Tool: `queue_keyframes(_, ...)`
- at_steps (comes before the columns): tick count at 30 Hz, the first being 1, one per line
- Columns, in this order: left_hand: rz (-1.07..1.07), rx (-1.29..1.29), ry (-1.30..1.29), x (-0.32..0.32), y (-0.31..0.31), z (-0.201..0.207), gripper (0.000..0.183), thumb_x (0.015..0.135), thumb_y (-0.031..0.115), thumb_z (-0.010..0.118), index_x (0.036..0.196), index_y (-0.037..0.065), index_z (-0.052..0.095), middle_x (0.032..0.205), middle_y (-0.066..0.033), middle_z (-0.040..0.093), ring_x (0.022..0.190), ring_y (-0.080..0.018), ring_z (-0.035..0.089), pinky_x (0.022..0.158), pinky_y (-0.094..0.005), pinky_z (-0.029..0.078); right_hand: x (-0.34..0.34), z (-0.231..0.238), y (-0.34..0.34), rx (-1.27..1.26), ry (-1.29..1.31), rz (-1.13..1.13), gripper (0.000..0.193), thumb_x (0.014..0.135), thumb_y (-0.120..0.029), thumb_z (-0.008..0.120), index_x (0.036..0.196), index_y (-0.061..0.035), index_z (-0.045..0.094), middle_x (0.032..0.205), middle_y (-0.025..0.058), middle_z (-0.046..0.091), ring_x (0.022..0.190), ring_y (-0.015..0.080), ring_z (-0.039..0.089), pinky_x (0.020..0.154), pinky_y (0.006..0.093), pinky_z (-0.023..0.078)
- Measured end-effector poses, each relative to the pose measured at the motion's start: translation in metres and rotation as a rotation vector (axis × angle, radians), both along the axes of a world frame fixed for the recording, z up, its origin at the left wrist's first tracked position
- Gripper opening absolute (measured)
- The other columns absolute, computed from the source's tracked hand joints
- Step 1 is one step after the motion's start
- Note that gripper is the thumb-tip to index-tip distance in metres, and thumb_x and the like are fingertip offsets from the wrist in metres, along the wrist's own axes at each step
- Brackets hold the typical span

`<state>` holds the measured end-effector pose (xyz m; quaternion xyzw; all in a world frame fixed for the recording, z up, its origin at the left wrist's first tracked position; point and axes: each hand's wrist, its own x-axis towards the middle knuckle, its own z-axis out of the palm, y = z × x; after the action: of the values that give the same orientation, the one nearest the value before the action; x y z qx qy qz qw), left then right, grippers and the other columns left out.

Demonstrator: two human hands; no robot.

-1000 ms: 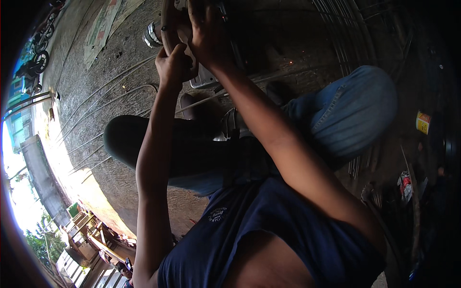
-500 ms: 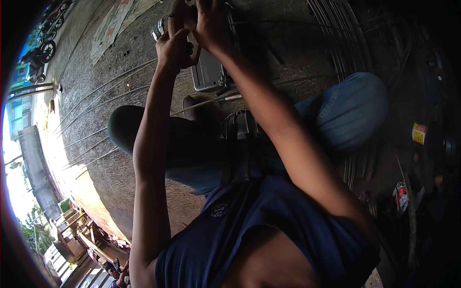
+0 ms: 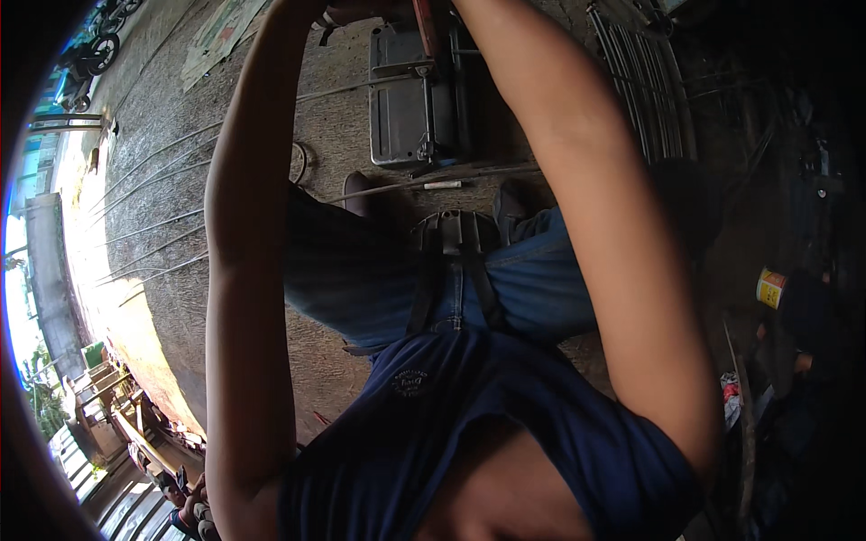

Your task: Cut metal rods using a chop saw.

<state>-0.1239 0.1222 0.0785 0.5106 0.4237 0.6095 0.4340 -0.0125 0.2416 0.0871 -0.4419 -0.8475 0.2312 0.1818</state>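
Both my forearms reach up past the top edge, so my left hand and my right hand are out of the picture. Between the forearms lies a dark grey metal machine base (image 3: 394,126), resting on the ground in front of my feet. A clamp with a screw rod (image 3: 428,122) runs along it. A reddish bar (image 3: 427,27) rises over the base toward the top edge, where the rest of the machine is cut off. One thin metal rod (image 3: 338,90) extends leftward from the clamp. What my hands touch is hidden.
Several long thin rods (image 3: 167,185) spread over the ground at left; a bundle of rods (image 3: 645,90) lies at right. A short white stick (image 3: 442,185) and a ring (image 3: 300,162) lie near my feet. A yellow container (image 3: 771,288) stands far right. Another person (image 3: 185,505) sits lower left.
My hands have moved up and out of view, having been on the machine's upper part. My arms have spread apart, uncovering the base and clamp. My knees have shifted.
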Motion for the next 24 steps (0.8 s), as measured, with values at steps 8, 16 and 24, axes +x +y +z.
queue_keyframes(8,0.800,-0.299,0.345,0.053,-0.021,0.039,0.023,0.081,0.028,0.070,0.082,0.006,0.067,0.061,-0.0023,0.057,0.045,-0.0117,0.052,0.039,-0.0276,0.041,0.041,-0.025,0.025,0.080,0.590,0.082,0.063,0.088,-0.029,0.061,0.141,-0.0025,0.041,0.129,0.0239,0.054,0.123,0.0331,0.052,0.101,0.0395,0.044)
queue_keyframes(16,0.436,-0.220,0.993,-0.028,0.047,0.040,0.021,0.093,0.026,0.058,0.092,0.008,0.068,0.075,-0.0051,0.066,0.061,-0.0175,0.062,0.051,-0.0330,0.047,0.231,-0.237,-0.083,-1.287,0.784,-0.753,0.017,0.091,-0.006,0.048,0.094,0.0094,0.053,0.089,0.0233,0.061,0.071,0.0305,0.064,0.067,0.0393,0.060)
queue_keyframes(24,0.562,-0.296,1.439,-0.010,0.044,0.046,0.020,0.092,0.027,0.059,0.095,0.010,0.067,0.078,-0.0055,0.068,0.065,-0.0222,0.064,0.056,-0.0363,0.049,0.173,-0.354,-0.213,-1.807,0.508,-0.631,0.030,0.097,-0.014,0.046,0.114,0.0094,0.053,0.113,0.0234,0.062,0.103,0.0334,0.063,0.090,0.0412,0.055)
